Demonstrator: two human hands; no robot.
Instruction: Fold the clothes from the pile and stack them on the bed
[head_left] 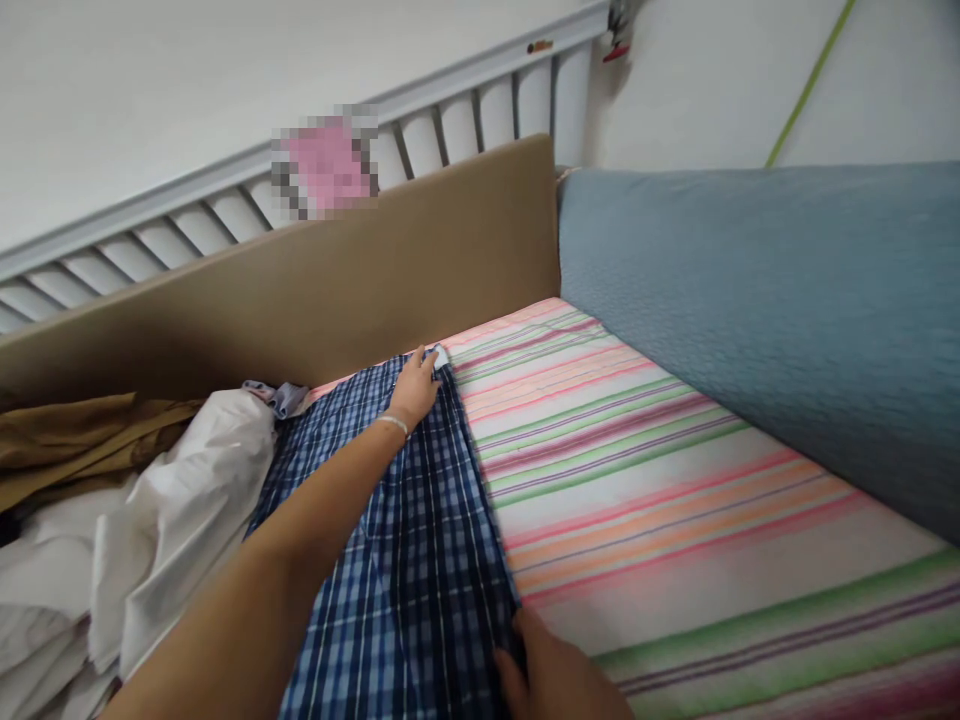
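Note:
A blue plaid cloth [442, 520], perhaps a garment, lies spread over a striped bed sheet [600, 480]. My left hand [417, 388], with a pale bracelet at the wrist, reaches to its far corner and has fingers closed on the fabric there. A small white patch [441, 356], maybe a tag, shows beside those fingertips. Low in the view, my right hand [559, 668] grips the cloth's right edge between thumb and fingers; part of this hand is cut off by the frame.
To the left lie rumpled white clothes [187, 500] and a brown garment [90, 440]. A tan board [420, 240] borders the far side, with a white radiator [457, 130] behind it. A large blue-grey padded piece [765, 300] stands along the right.

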